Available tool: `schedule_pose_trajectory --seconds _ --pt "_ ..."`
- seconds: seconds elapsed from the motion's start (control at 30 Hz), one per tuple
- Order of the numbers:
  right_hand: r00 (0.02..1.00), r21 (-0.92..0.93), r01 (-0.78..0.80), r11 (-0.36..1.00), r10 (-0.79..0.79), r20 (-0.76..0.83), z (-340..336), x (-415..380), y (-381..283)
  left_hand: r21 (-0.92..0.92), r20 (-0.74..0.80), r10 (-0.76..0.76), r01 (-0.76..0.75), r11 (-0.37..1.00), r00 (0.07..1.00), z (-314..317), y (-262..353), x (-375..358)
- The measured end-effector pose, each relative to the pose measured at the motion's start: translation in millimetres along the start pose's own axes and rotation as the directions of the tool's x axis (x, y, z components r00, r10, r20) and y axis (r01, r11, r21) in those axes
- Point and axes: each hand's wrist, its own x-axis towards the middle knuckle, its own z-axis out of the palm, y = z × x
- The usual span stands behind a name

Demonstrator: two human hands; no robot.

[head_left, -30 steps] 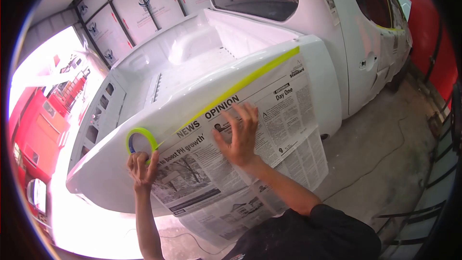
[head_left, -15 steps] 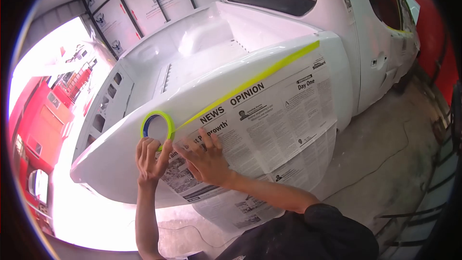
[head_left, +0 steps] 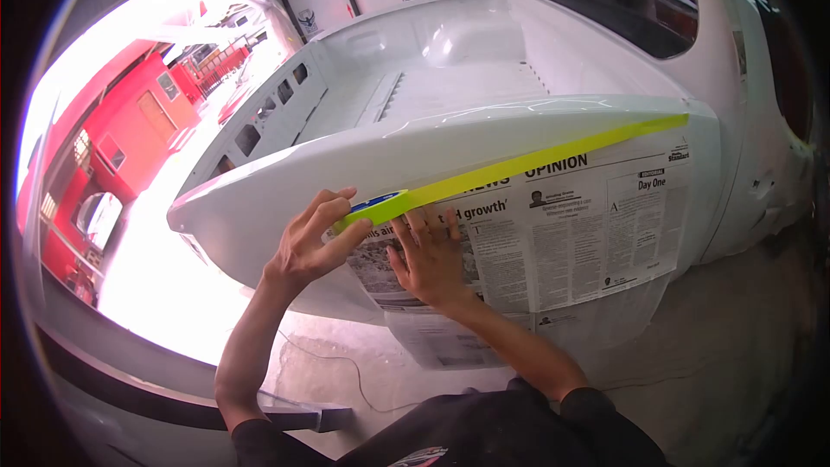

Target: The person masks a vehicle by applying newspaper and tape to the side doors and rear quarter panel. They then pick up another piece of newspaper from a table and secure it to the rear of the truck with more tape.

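Note:
My left hand (head_left: pixel 313 233) grips a roll of yellow-green masking tape (head_left: pixel 386 207) with a blue core, fingers on top and thumb below. From the roll, a tape strip (head_left: pixel 553 156) runs up to the right along the top edge of a newspaper sheet (head_left: pixel 579 246). That sheet hangs on the side of a white pickup bed (head_left: pixel 285 177). Against the newspaper, just under the tape, my right hand (head_left: pixel 435 261) lies with its fingers spread. The part of the sheet behind my right hand is hidden.
The open truck bed (head_left: pixel 432 78) lies beyond the side panel, with the cab's rear window (head_left: pixel 609 0) at upper right. A cable (head_left: pixel 354 372) runs over the concrete floor. Outside the bright opening at left stands a red building (head_left: pixel 143 125).
The roll has turned from facing me to nearly edge-on and sits against the newspaper's top edge. My right hand stays on the paper. The whole view has shifted.

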Motion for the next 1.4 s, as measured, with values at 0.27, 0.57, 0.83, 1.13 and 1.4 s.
schedule_pose_trajectory --seconds 0.27,0.57,0.83,1.13,1.4 --pt "0.999 0.032 0.005 0.999 -0.006 0.033 -5.4 1.7 0.5 0.147 0.112 0.057 -0.073 0.986 0.992 -19.2 13.5 23.4" --pt "0.999 -0.025 0.027 0.999 -0.027 0.02 7.0 -2.4 4.5 0.359 0.245 -0.189 0.092 0.929 0.951 -43.1 27.6 19.7" --pt "1.0 -0.058 -0.006 0.998 0.006 -0.005 3.5 2.0 -1.4 0.363 0.339 -0.435 0.31 0.879 0.834 -43.1 27.6 23.9" --pt "1.0 -0.067 -0.016 0.998 0.016 0.004 3.9 1.3 -2.9 0.307 0.493 -0.572 0.484 0.819 0.656 -13.2 21.1 21.6" --pt "1.0 -0.086 -0.024 0.996 0.023 -0.003 3.7 2.4 -3.3 0.284 0.425 -0.597 0.526 0.802 0.68 -1.3 21.3 16.2"
